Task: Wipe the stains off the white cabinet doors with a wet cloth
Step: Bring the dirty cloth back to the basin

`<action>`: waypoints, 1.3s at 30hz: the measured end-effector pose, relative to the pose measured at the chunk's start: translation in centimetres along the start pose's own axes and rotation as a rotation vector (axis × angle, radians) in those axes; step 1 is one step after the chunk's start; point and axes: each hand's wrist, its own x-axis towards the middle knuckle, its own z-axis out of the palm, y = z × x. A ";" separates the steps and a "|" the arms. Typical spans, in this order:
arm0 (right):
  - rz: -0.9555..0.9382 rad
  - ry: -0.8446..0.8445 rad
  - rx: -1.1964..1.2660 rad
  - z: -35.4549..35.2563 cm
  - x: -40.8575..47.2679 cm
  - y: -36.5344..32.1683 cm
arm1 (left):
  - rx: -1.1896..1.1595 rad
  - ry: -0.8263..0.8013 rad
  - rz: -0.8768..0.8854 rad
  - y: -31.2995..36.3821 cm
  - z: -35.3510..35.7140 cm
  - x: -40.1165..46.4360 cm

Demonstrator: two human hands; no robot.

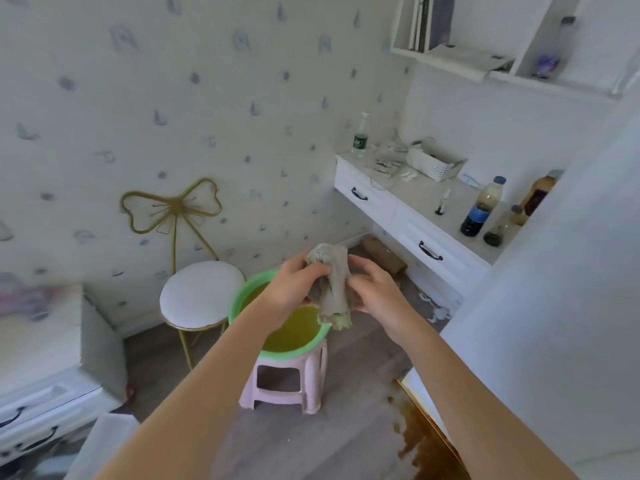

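A grey-beige wet cloth [331, 282] is bunched into a twisted roll and held over a green basin [242, 299] of yellowish water. My left hand [294, 285] grips its left side and my right hand [377, 289] grips its right side. The basin rests on a small pink plastic stool [287, 382]. A white cabinet door [554, 306] fills the right of the view. Brown stains [419, 441] run along its lower edge, near the floor.
A round white stool with gold legs [201, 296] stands left of the basin. A white desk with drawers [398, 206] at the right carries bottles [481, 206] and a white basket [433, 164]. Another white drawer unit [45, 393] sits at the lower left.
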 end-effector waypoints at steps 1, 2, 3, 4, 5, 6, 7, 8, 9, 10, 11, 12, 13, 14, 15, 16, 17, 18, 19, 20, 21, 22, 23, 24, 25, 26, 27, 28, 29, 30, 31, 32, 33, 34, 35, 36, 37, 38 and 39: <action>0.001 -0.007 -0.006 1.3 1.5 0.1 | -0.019 0.026 -0.016 -0.5 -1.8 0.9; -0.004 0.001 -0.003 1.8 2.1 0.2 | -0.031 0.041 -0.031 -0.9 -2.7 1.4; -0.002 -0.001 -0.016 2.6 3.4 0.5 | -0.045 0.067 -0.046 -1.4 -3.8 2.1; 0.014 -0.021 -0.030 3.9 5.3 1.3 | -0.068 0.098 -0.073 -2.3 -5.5 3.0; 0.010 -0.010 -0.045 4.0 5.6 1.4 | -0.074 0.109 -0.081 -2.6 -5.8 3.2; 0.014 -0.027 -0.055 4.7 6.5 1.7 | -0.081 0.127 -0.106 -3.2 -6.6 3.7; 0.024 -0.041 -0.069 5.6 8.2 2.3 | -0.080 0.152 -0.129 -4.0 -7.7 4.7; 0.025 -0.051 -0.082 6.3 9.9 2.8 | -0.063 0.181 -0.143 -4.8 -8.5 5.7; 0.023 -0.062 -0.085 6.8 11.3 3.3 | -0.040 0.209 -0.155 -5.4 -9.2 6.7; 0.019 -0.074 -0.092 7.2 12.5 3.6 | 0.000 0.247 -0.172 -6.0 -9.8 7.4; 0.025 -0.091 -0.109 7.7 14.1 4.2 | 0.046 0.294 -0.187 -6.7 -10.6 8.5; 0.035 -0.109 -0.133 8.1 15.7 4.8 | 0.088 0.334 -0.200 -7.3 -11.2 9.8; 0.041 -0.123 -0.154 8.4 17.2 5.4 | 0.121 0.364 -0.216 -7.7 -11.8 10.7; 0.051 -0.139 -0.163 8.7 18.9 6.0 | 0.141 0.386 -0.239 -8.2 -12.4 12.0; 0.061 -0.151 -0.178 8.9 20.5 6.7 | 0.158 0.405 -0.266 -8.8 -13.0 13.0; 0.071 -0.162 -0.203 9.1 21.8 7.3 | 0.178 0.422 -0.292 -9.5 -13.6 14.1; 0.084 -0.170 -0.225 9.3 23.3 7.9 | 0.204 0.431 -0.310 -10.3 -14.3 15.5; 0.095 -0.180 -0.242 9.5 24.2 8.5 | 0.231 0.436 -0.322 -11.0 -14.7 16.4; 0.107 -0.189 -0.249 9.6 25.1 9.0 | 0.250 0.442 -0.332 -11.6 -15.0 17.3; 0.123 -0.193 -0.258 9.8 26.2 9.6 | 0.261 0.451 -0.343 -12.2 -15.4 18.3; 0.133 -0.184 -0.270 9.9 26.5 9.9 | 0.272 0.452 -0.350 -12.6 -15.5 18.6; 0.162 -0.179 -0.280 10.3 27.7 10.7 | 0.276 0.441 -0.373 -13.4 -16.1 19.9; 0.199 -0.174 -0.293 10.6 28.6 11.5 | 0.293 0.427 -0.409 -14.3 -16.6 20.8; 0.223 -0.177 -0.304 10.7 28.8 12.0 | 0.311 0.412 -0.435 -14.8 -16.9 21.1; 0.250 -0.182 -0.313 10.9 29.4 12.8 | 0.324 0.394 -0.458 -15.7 -17.4 21.8; 0.274 -0.182 -0.332 11.1 29.9 13.5 | 0.344 0.379 -0.473 -16.5 -17.9 22.5; 0.291 -0.177 -0.347 11.4 30.7 14.3 | 0.355 0.367 -0.483 -17.4 -18.5 23.4; 0.308 -0.168 -0.368 11.7 31.5 15.2 | 0.372 0.347 -0.501 -18.5 -19.2 24.3; 0.332 -0.156 -0.381 12.0 32.1 16.0 | 0.390 0.322 -0.521 -19.5 -19.8 25.1; 0.359 -0.143 -0.389 12.4 32.5 16.7 | 0.409 0.291 -0.540 -20.3 -20.2 25.8; 0.385 -0.130 -0.398 12.7 32.7 17.4 | 0.424 0.256 -0.558 -21.1 -20.6 26.4; 0.411 -0.115 -0.412 13.1 33.0 18.4 | 0.444 0.211 -0.573 -22.1 -21.0 27.1; 0.415 -0.098 -0.423 13.2 33.0 18.8 | 0.456 0.188 -0.571 -22.4 -21.1 27.5; 0.423 -0.085 -0.442 13.4 33.1 19.6 | 0.465 0.161 -0.579 -23.0 -21.3 28.0; 0.424 -0.069 -0.459 13.7 33.4 20.4 | 0.467 0.146 -0.585 -23.6 -21.6 28.7; 0.425 -0.054 -0.477 13.8 33.7 21.1 | 0.466 0.130 -0.587 -24.1 -21.9 29.5; 0.427 -0.034 -0.487 14.0 34.1 21.9 | 0.470 0.107 -0.591 -24.7 -22.1 30.3; 0.440 -0.015 -0.493 14.0 34.4 22.5 | 0.490 0.086 -0.599 -25.2 -22.3 31.0; 0.450 0.000 -0.496 14.1 34.7 23.2 | 0.506 0.069 -0.603 -25.7 -22.5 31.6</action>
